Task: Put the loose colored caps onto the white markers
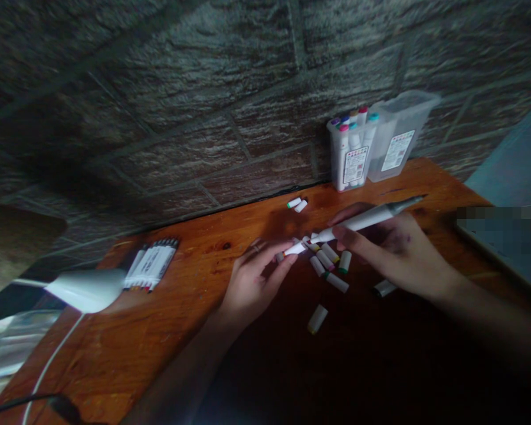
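Observation:
My left hand [257, 274] pinches a white marker cap [295, 248] with an orange-red end between thumb and fingers. My right hand [387, 245] grips a white marker [358, 224]; its dark grey tip points up to the right, and its other, reddish tip is close to the cap's mouth. Whether tip and cap touch, I cannot tell. Under and between the hands lies a loose group of white caps [325, 260] with coloured ends. A single cap [317, 319] with a yellowish end lies nearer to me, and a grey cap [384, 288] is below my right hand.
Two caps [297, 204] lie near the brick wall [194, 118]. A clear case of upright markers [351, 153] stands beside another clear case [402, 136] at the back right. Leftward, a row of markers [153, 265] lies on the wooden table [194, 283] by a white lamp [88, 289].

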Tool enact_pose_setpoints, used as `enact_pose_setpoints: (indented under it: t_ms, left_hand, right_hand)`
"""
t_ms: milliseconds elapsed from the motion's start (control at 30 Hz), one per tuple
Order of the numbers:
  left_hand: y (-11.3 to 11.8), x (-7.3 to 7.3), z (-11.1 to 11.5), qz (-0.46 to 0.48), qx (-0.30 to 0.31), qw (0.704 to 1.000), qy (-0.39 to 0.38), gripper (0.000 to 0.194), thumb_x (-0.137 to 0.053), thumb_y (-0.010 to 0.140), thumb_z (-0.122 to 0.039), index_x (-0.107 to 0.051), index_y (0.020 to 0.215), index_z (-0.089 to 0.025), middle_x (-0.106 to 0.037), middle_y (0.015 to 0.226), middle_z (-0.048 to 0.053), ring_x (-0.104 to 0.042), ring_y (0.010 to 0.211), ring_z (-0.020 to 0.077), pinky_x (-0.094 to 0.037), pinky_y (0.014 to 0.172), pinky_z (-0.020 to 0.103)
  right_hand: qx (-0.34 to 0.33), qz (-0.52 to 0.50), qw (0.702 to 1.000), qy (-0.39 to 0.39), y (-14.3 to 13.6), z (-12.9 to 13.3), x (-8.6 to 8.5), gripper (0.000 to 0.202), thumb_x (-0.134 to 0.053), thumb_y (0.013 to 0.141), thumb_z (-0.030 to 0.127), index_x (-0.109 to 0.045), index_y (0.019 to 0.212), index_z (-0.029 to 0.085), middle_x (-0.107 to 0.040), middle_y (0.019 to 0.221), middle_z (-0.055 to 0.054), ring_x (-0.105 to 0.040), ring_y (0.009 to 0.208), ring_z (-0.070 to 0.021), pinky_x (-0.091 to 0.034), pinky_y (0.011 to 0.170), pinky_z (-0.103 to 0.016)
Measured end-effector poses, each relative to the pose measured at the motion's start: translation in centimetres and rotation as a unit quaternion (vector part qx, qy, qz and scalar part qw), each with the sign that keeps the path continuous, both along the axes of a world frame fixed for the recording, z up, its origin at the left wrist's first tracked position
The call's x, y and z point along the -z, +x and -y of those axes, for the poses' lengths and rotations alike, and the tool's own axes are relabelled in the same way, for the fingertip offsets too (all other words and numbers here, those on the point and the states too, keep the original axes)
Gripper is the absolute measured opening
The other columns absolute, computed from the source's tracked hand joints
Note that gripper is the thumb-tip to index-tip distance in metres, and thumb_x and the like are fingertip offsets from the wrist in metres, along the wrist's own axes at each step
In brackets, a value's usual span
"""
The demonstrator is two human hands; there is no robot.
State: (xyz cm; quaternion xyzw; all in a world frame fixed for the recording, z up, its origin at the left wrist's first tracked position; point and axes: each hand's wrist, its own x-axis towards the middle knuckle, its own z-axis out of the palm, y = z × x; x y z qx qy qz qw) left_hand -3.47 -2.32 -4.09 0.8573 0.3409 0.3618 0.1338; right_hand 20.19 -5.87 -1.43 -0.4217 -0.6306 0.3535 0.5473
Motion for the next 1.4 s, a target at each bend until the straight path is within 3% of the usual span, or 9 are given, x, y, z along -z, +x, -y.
enact_pose_setpoints:
  t_ms: [167,367,900,1133,1400]
  left_hand:
    - [0.1,0.0,0.0,0.015,0.026,0.999,0.015,0.022,-0.068,0.088,-0.014,-0.070,0.109,-0.019,-0.074,0.094,0.004,-0.065,0.081,0.0127,-0.053,0.077,0.026]
    - [0.2,0.0,0.2,0.039,0.034,0.998,0.025,0.025,-0.069,0.086,-0.011,-0.070,0.110,-0.019,-0.074,0.097,0.005,-0.065,0.079,0.0121,-0.054,0.076,0.026]
    - [0.6,0.1,0.4,0.042,0.090,0.995,0.019,0.025,-0.071,0.084,-0.011,-0.069,0.107,-0.020,-0.076,0.096,0.004,-0.069,0.083,0.0140,-0.057,0.077,0.029]
    - [0.8,-0.1,0.8,0.053,0.047,0.997,0.003,0.022,-0.072,0.085,-0.013,-0.071,0.106,-0.019,-0.072,0.082,0.000,-0.062,0.066,0.0080,-0.052,0.062,0.020]
    - [0.8,-0.2,1.1,0.058,0.066,0.996,0.002,0.024,-0.073,0.083,-0.012,-0.071,0.106,-0.021,-0.074,0.088,0.002,-0.066,0.073,0.0105,-0.056,0.068,0.023]
  right_hand:
    - [-0.037,0.000,0.999,-0.021,-0.1,0.1,0.0,0.014,-0.068,0.087,0.031,-0.069,0.095,0.019,-0.068,0.077,-0.001,-0.062,0.066,-0.0132,-0.045,0.053,-0.024]
    - [-0.032,0.007,0.999,-0.020,-0.2,0.2,0.0,0.012,-0.068,0.087,0.031,-0.071,0.093,0.021,-0.069,0.077,0.000,-0.060,0.061,-0.0122,-0.044,0.050,-0.024]
    - [-0.084,0.010,0.995,-0.060,-0.3,0.3,0.1,0.011,-0.071,0.085,0.032,-0.075,0.093,0.025,-0.076,0.087,0.000,-0.070,0.075,-0.0152,-0.057,0.062,-0.025]
    - [-0.068,-0.002,0.996,-0.049,-0.5,0.5,0.6,0.015,-0.074,0.083,0.033,-0.076,0.097,0.028,-0.077,0.094,-0.001,-0.071,0.075,-0.0166,-0.058,0.061,-0.028]
    - [-0.080,0.001,0.995,-0.065,-0.5,0.6,0.1,0.015,-0.072,0.085,0.034,-0.076,0.098,0.028,-0.076,0.089,0.000,-0.070,0.074,-0.0165,-0.057,0.058,-0.026]
